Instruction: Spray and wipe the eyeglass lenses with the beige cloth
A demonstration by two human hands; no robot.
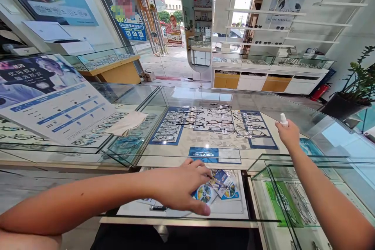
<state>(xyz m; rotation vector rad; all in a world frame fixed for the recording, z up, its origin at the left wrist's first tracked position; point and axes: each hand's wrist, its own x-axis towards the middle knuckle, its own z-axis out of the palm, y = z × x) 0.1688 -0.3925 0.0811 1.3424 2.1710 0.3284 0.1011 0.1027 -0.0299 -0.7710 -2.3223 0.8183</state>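
My left hand is stretched palm-down over a pulled-out drawer, fingers apart and holding nothing. Printed cards with round colourful discs lie in the drawer just beside its fingers; a thin tweezer-like piece rests on them. A small black item shows below the wrist. Over the right side of the glass counter, my right hand is wrapped round a small white spray bottle, only its top showing. Between the hands, several rows of eyeglasses are laid out inside the glass showcase.
A folded beige cloth lies on the left glass top by a large printed board. Another glass case flanks the drawer on the right. Farther off are an oval mirror, wall shelves and a potted plant.
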